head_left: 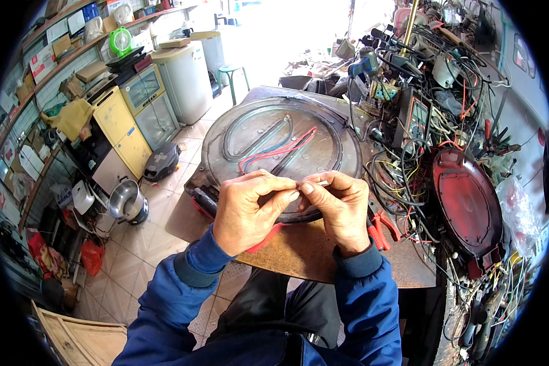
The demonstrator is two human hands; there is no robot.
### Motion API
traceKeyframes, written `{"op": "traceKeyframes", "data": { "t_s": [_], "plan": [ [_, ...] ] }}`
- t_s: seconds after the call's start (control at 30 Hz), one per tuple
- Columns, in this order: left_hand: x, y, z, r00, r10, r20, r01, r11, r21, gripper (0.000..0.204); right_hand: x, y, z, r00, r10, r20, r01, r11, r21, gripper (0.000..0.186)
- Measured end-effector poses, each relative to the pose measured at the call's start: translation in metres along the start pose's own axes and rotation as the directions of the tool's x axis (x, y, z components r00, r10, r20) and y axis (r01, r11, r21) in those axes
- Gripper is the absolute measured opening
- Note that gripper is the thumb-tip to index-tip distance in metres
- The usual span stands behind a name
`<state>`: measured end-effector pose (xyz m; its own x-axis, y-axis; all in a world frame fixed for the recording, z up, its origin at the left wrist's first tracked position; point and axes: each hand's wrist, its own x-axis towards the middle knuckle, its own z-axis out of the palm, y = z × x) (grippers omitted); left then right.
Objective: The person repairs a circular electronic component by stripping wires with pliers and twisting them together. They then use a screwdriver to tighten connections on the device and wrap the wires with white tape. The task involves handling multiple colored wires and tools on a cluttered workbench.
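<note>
My left hand [250, 207] and my right hand [337, 204] meet over the near edge of a round metal appliance plate [259, 131]. Both are pinched closed, fingertips nearly touching. From between my right fingers sticks the end of a thin whitish piece [323, 182]. What my left fingertips grip is too small and covered to make out. On the plate lie a curved dark heating element [227, 137], red wires [290, 145] and a blue wire [273, 146]. Beside my right wrist rest red-handled pliers [384, 230].
A brown wooden tabletop [305, 250] lies under my hands. Tangled cables and a multimeter [418, 116] crowd the right side, with a dark red oval appliance shell [468, 204]. A steel pot [128, 201] and a black appliance [162, 161] stand on the tiled floor at left.
</note>
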<state>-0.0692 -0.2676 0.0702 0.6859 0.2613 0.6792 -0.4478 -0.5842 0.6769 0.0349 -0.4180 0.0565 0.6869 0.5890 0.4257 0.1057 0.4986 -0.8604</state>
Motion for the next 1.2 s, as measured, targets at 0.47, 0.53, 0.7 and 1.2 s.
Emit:
{"op": "traceKeyframes", "data": {
  "t_s": [0.47,0.53,0.7,1.2],
  "plan": [
    [0.000,0.008,-0.001,1.000,-0.011,-0.020,0.013,0.993,0.121,0.012,0.001,-0.004,-0.016,0.998,-0.025,0.063,0.026,1.000,-0.003,0.019],
    [0.001,0.010,-0.002,1.000,-0.011,-0.016,0.013,0.991,0.131,0.011,0.000,-0.005,-0.018,0.997,-0.051,0.057,0.056,0.995,-0.084,0.018],
    [0.001,0.008,-0.002,0.999,0.014,-0.029,-0.010,0.991,0.134,0.010,0.000,-0.006,-0.015,0.997,-0.032,0.072,0.041,0.992,-0.123,0.018],
    [0.001,0.005,0.001,0.995,0.096,-0.006,-0.093,0.975,0.200,0.014,-0.002,-0.010,-0.016,0.997,0.019,0.078,-0.003,0.979,-0.203,0.014]
  ]
}}
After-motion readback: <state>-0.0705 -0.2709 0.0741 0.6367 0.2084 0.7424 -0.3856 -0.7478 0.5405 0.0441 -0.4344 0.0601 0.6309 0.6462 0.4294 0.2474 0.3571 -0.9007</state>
